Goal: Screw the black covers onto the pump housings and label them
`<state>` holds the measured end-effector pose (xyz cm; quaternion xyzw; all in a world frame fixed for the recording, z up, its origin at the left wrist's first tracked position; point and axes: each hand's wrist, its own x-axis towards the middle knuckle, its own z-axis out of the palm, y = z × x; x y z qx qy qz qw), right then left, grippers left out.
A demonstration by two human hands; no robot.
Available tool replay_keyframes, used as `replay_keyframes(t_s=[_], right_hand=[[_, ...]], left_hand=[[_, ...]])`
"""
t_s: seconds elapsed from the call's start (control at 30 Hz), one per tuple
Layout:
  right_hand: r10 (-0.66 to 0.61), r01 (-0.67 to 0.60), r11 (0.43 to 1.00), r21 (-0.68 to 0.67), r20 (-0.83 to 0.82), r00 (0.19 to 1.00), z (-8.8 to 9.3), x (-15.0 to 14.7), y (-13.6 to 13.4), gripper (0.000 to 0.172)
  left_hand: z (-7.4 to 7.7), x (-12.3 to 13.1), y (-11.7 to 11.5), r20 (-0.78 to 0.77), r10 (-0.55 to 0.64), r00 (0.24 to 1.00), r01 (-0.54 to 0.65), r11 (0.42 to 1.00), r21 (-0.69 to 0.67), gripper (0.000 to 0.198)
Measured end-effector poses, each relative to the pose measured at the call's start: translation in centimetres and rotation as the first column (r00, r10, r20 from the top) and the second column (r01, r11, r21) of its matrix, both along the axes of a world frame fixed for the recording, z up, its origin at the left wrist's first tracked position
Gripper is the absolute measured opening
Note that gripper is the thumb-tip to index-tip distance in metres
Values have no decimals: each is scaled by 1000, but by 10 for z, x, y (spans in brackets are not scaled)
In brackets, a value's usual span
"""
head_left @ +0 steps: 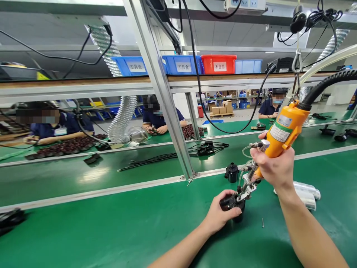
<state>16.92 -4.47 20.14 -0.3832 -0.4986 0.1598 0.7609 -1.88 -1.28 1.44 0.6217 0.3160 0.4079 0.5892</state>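
Note:
My right hand [276,167] is wrapped round an orange power screwdriver [283,128], which hangs tilted from a hook and has a thick black hose at its top. The metal tip of the tool points down onto a black plastic housing [239,215] on the green bench. Fingers and thumb of my left hand [220,212] grip this housing from the left side. Just behind it stands a second black housing [232,172], upright and apart from my hands. A small screw [262,222] lies on the bench to the right.
Clear plastic rolls [306,193] lie right of my right forearm. A slanted metal post [167,93] rises behind the bench. Black cables [178,154] lie on the green conveyor [106,175]. Blue bins [181,65] and a red bin [219,65] line the shelf. Several people sit opposite.

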Motion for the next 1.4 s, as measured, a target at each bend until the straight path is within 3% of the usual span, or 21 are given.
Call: replay_keyframes(t_s=[0.33, 0.53, 0.63, 0.73, 0.8, 0.87, 0.9, 0.93, 1.0, 1.03, 1.1, 1.2, 1.3, 1.4], right_hand=[[89, -82, 988, -129, 42, 995, -13, -26, 9, 42], [116, -113, 985, -131, 11, 993, -21, -23, 13, 45], [120, -120, 986, -117, -5, 993, -24, -20, 17, 47], [75, -75, 995, -69, -15, 997, -21, -7, 19, 50], [5, -5, 1000, -4, -17, 1000, -17, 7, 18, 53], [-70, 71, 997, 39, -24, 997, -13, 24, 16, 56], [-96, 97, 995, 35, -24, 995, -12, 33, 15, 57], [-106, 106, 994, 10, -14, 994, -12, 41, 15, 58], [-59, 62, 994, -87, 45, 997, -14, 53, 19, 59], [-8, 21, 988, -152, 90, 996, -16, 57, 23, 59], [87, -41, 961, -273, 160, 983, -21, 60, 34, 56], [115, -50, 937, -345, 171, 978, -27, 60, 54, 49], [122, -63, 938, -342, 154, 981, -28, 60, 65, 45], [138, -77, 935, -345, 156, 978, -27, 66, 64, 46]], left_hand=[[3, 5, 1, 7, -19, 1000, 20, 995, -102, 65], [-2, 2, 3, 14, -20, 1000, 21, 999, -50, 65], [-7, -1, 6, -43, -12, 999, 13, 999, 30, 60], [-12, -3, 11, -152, 124, 980, -94, 977, 191, 57], [-14, -3, 11, -180, 310, 934, -231, 905, 358, 59], [-14, -2, 4, -165, 434, 886, -282, 784, 552, 60], [-13, 0, -2, -176, 418, 891, -215, 730, 648, 59], [-11, 2, -8, -228, 343, 911, -76, 684, 725, 58], [-7, 7, -22, -444, 83, 892, 321, 573, 754, 57], [-5, 10, -28, -560, -39, 827, 501, 504, 704, 58], [-1, 15, -37, -715, -148, 683, 698, 420, 580, 63], [0, 19, -40, -798, -57, 600, 721, 470, 509, 60], [-7, 13, -32, -824, 199, 531, 580, 623, 524, 60], [-15, -6, -14, -844, 436, 311, 363, 766, 530, 69]])
